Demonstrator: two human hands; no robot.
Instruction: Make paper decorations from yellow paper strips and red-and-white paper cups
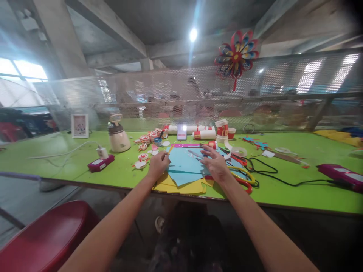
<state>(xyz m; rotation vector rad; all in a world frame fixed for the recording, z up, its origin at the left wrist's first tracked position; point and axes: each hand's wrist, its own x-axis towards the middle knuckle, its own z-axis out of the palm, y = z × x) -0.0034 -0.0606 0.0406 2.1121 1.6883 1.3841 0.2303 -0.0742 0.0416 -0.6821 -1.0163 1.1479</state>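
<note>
My left hand point(159, 164) is closed at the left edge of the light blue paper point(183, 168), its fingers pinched on something I cannot make out. A thin yellow strip point(171, 149) shows just above those fingers. Over the right part of the blue paper, my right hand point(214, 162) has its fingers spread, with a grey pointed tool beside the fingertips. Yellow sheets point(181, 187) stick out below the blue paper. To the right of my right hand lie scissors with yellow handles point(244, 173) and scissors with orange handles point(246, 185).
Red-and-white paper cups point(221, 130) stand behind the papers, near a phone point(182, 132). At the left are small round paper pieces point(140, 164), a beige jar point(119, 139) and a purple power strip point(101, 163). A black cable point(295, 184) runs right to another power strip point(342, 176).
</note>
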